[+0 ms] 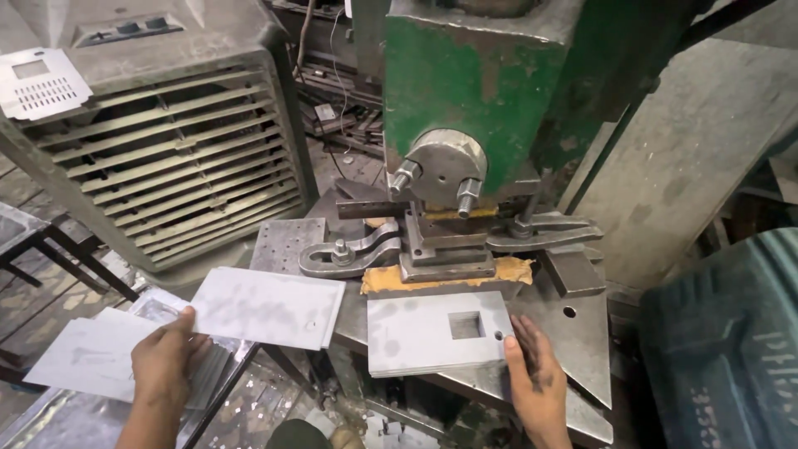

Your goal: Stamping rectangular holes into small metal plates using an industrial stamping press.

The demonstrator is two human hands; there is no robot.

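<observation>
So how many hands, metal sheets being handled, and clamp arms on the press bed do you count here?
Hands: 2, the left hand and the right hand
Handled sheets: 2, the plain sheet and the punched sheet
Clamp arms: 2, the left clamp and the right clamp
Total: 6

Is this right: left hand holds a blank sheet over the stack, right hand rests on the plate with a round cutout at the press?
Not quite. In the head view the plate under the right hand has a square cutout, not round. The left hand does hold a blank sheet over the stack.
</observation>
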